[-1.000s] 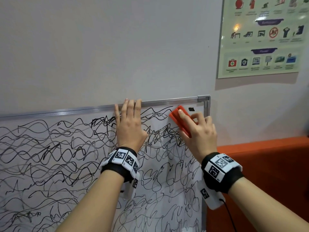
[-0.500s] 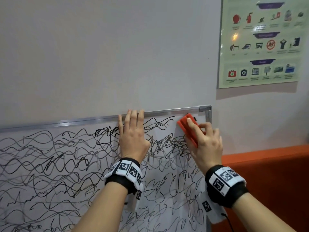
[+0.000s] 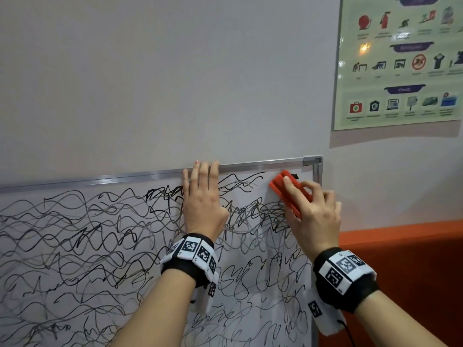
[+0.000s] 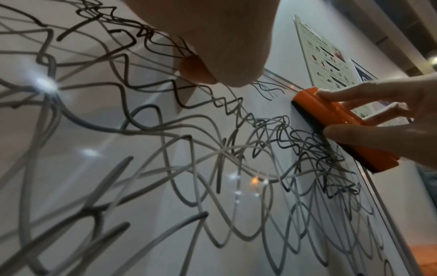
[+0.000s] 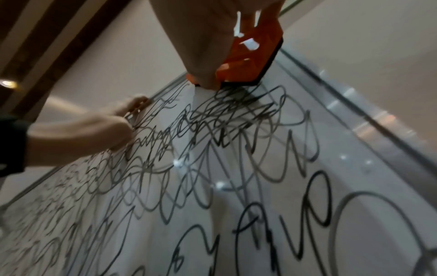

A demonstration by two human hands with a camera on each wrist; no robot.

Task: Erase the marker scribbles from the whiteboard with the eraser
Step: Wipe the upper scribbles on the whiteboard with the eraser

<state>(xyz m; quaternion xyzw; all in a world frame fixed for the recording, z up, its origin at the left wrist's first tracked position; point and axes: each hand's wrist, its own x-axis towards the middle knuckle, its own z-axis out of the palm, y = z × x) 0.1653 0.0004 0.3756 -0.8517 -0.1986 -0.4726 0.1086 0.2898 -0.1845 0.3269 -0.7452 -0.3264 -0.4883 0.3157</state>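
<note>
My right hand (image 3: 313,211) grips the orange eraser (image 3: 285,190) at the whiteboard's (image 3: 263,244) top right corner; left hand (image 3: 203,204) lies flat, bracing. I'd press evenly, overlapping strokes across the scribbles (image 3: 87,234).

Head cam looked fwd and slightly down at the whiteboard (image 3: 105,246) top-right corner, both wrists in frame. Left wrist cam sat v. close to the board, facing up and right toward the eraser (image 4: 335,119). Right wrist cam, equally close, faced up-left along it. All three shared the scribbles (image 5: 212,130) near the eraser.
</note>
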